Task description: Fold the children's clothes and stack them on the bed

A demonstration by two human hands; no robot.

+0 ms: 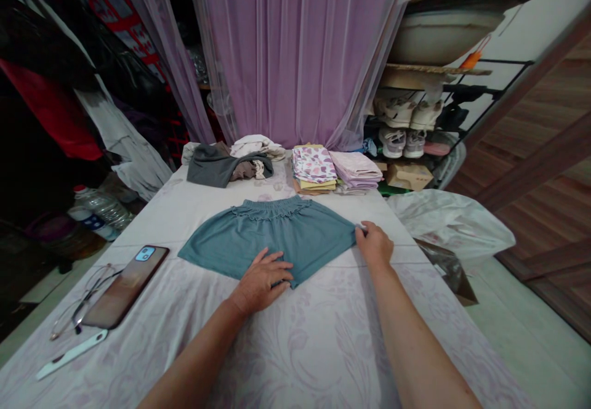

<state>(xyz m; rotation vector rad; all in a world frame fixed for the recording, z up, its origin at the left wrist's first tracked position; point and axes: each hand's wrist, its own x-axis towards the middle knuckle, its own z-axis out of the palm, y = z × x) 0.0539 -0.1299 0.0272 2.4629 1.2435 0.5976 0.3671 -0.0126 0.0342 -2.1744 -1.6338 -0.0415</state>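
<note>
A pair of teal shorts [272,227] with a gathered, frilled waistband lies spread flat, its waist pointing away from me. My left hand [265,276] rests on the lower middle of the shorts near the crotch, palm down with fingers spread. At the right leg's outer corner, my right hand [375,242] pinches the fabric between thumb and fingers. Beyond the shorts sit a crumpled heap of dark grey and pale clothes [212,166] and, to its right, folded stacks of patterned cloth [314,166] and pink cloth [357,169].
A phone [127,289], eyeglasses [92,292] and a white-handled folding tool [72,353] lie on the left of the patterned bedsheet [314,347]. Purple curtains [295,58] hang behind. Right of the bed are a shoe rack [401,141] and a plastic bag [455,221]; bottles [104,209] stand left.
</note>
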